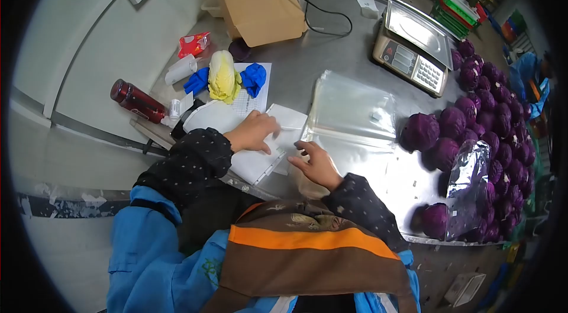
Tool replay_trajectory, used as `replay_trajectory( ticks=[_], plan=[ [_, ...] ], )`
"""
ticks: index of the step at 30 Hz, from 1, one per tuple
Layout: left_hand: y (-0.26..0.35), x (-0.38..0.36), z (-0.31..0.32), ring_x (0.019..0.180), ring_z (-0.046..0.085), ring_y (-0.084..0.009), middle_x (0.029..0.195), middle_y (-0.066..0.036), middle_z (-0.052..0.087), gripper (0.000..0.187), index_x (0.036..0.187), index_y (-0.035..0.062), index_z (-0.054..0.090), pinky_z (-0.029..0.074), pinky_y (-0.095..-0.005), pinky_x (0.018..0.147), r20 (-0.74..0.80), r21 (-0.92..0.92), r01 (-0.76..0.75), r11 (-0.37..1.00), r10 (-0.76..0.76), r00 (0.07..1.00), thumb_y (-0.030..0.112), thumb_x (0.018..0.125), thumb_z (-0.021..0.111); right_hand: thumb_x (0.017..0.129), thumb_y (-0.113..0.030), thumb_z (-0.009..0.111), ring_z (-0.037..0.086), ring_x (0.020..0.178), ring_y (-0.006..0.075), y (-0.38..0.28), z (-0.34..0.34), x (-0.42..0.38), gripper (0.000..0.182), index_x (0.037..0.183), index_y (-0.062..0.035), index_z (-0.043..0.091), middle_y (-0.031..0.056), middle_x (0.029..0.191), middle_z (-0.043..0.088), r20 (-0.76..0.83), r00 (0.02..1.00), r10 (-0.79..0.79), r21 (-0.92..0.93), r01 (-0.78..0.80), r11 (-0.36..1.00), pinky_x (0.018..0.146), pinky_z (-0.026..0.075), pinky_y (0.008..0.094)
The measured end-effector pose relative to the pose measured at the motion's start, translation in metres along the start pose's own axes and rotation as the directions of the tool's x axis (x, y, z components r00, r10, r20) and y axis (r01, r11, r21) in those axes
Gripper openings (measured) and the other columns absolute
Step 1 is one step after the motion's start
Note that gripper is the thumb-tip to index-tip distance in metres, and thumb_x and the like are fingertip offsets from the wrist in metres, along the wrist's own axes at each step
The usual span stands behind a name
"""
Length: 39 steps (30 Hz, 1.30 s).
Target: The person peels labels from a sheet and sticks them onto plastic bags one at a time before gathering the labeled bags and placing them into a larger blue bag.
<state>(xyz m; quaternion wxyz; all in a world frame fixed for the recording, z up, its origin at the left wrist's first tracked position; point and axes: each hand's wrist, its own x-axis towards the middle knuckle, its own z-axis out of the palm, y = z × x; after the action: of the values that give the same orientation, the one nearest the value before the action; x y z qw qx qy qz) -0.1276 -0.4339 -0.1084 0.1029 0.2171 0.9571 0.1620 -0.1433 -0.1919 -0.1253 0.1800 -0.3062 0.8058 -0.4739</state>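
Note:
My left hand (255, 132) rests on a stack of white paper sheets (251, 165), its fingers bent and apart from the thumb. Just right of the sheets, my right hand (319, 165) hovers with thumb and forefinger apart and nothing visible between them. Beside it lies a pile of clear plastic bags (352, 109) on the metal table. Behind my left hand, a Chinese cabbage (223, 76) sits on a printed sheet (264, 102) between two crumpled blue gloves (253, 78).
Purple cabbages (452, 122) are heaped along the right, with a clear bag (468, 180) over some. A weighing scale (411, 52) stands at the back right. A cardboard box (260, 2), black cable (331, 33) and dark red flask (139, 102) lie toward the back and left.

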Motion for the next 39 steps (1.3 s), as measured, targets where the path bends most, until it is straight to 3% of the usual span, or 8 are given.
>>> replay_trajectory(
  ticks=[5,15,24,26,29,31,34,39],
  plan=[
    [-0.006,-0.011,0.023,0.098,0.049,-0.0229,0.086,-0.002,0.055,0.055,0.096,0.0161,0.062,0.033,-0.0367,0.083,-0.064,0.225,0.069,0.972,-0.056,0.996,0.034,0.049,0.084,0.079,-0.024,0.067,0.062,0.083,0.0314,0.027,0.036,0.013,0.040,0.110,-0.0002,0.057,0.0180,0.101,0.059,0.055,0.998,0.015,-0.171,-0.006,0.985,0.074,0.049,0.0362],
    [0.040,-0.002,-0.023,0.084,0.060,-0.0306,0.084,-0.015,0.062,0.042,0.095,0.0037,0.062,0.045,-0.0380,0.073,0.304,-0.121,0.206,0.971,-0.161,0.939,0.037,0.071,0.073,0.075,-0.014,0.065,0.064,0.078,0.0330,-0.021,0.004,-0.004,0.030,0.102,-0.0043,0.059,0.0163,0.082,0.065,-0.010,0.997,0.071,0.049,-0.070,0.996,0.070,0.050,0.0384],
    [0.038,0.032,-0.015,0.086,0.060,-0.0289,0.092,-0.014,0.064,0.048,0.105,0.0026,0.060,0.046,-0.0372,0.075,0.654,-0.252,0.278,0.927,-0.049,0.755,0.036,0.073,0.072,0.067,-0.009,0.066,0.055,0.092,0.0249,-0.002,-0.014,-0.029,0.022,0.089,-0.0091,0.063,0.0065,0.102,0.060,-0.045,0.880,-0.473,-0.453,0.404,0.795,0.072,0.049,0.0324],
    [0.045,0.030,-0.009,0.088,0.057,-0.0270,0.089,-0.010,0.061,0.045,0.099,0.0051,0.059,0.045,-0.0375,0.076,0.272,0.235,0.060,0.970,-0.125,0.954,0.027,0.064,0.078,0.067,-0.008,0.067,0.055,0.093,0.0252,0.006,-0.022,-0.037,0.018,0.085,-0.0095,0.064,0.0075,0.103,0.060,-0.249,0.885,-0.393,-0.309,0.313,0.898,0.073,0.047,0.0333],
    [0.082,0.053,0.003,0.089,0.055,-0.0266,0.087,-0.008,0.057,0.044,0.092,0.0082,0.056,0.044,-0.0380,0.075,-0.150,-0.260,-0.160,0.952,0.124,0.981,0.016,0.056,0.079,0.070,-0.008,0.070,0.054,0.096,0.0259,0.032,-0.062,-0.064,0.009,0.079,-0.0101,0.069,0.0094,0.101,0.062,-0.650,0.748,0.136,0.073,-0.117,0.990,0.079,0.044,0.0351],
    [0.108,0.062,0.017,0.088,0.055,-0.0290,0.087,-0.009,0.056,0.044,0.091,0.0094,0.055,0.045,-0.0379,0.074,-0.084,-0.343,-0.339,0.876,0.331,0.940,0.010,0.054,0.078,0.070,-0.010,0.071,0.057,0.088,0.0229,0.061,-0.085,-0.087,0.010,0.079,-0.0063,0.070,0.0094,0.098,0.061,-0.703,0.696,0.150,-0.212,-0.405,0.889,0.073,0.046,0.0340],
    [0.094,0.075,0.078,0.079,0.059,-0.0312,0.078,-0.011,0.061,0.028,0.077,0.0055,0.060,0.046,-0.0394,0.069,0.098,-0.306,-0.256,0.917,0.298,0.949,0.015,0.058,0.077,0.070,-0.006,0.068,0.056,0.083,0.0226,0.095,-0.087,-0.104,0.013,0.083,-0.0077,0.069,0.0108,0.095,0.060,-0.605,0.763,0.226,-0.223,-0.435,0.872,0.069,0.046,0.0334],
    [0.094,0.090,0.059,0.070,0.061,-0.0304,0.069,-0.012,0.063,0.016,0.067,0.0045,0.063,0.046,-0.0395,0.066,0.344,-0.402,-0.047,0.915,0.198,0.918,0.013,0.062,0.075,0.073,0.004,0.063,0.059,0.065,0.0166,0.090,-0.102,-0.119,0.029,0.101,-0.0045,0.061,0.0083,0.094,0.058,-0.854,0.499,0.144,0.004,-0.271,0.963,0.059,0.047,0.0274]
  ],
)
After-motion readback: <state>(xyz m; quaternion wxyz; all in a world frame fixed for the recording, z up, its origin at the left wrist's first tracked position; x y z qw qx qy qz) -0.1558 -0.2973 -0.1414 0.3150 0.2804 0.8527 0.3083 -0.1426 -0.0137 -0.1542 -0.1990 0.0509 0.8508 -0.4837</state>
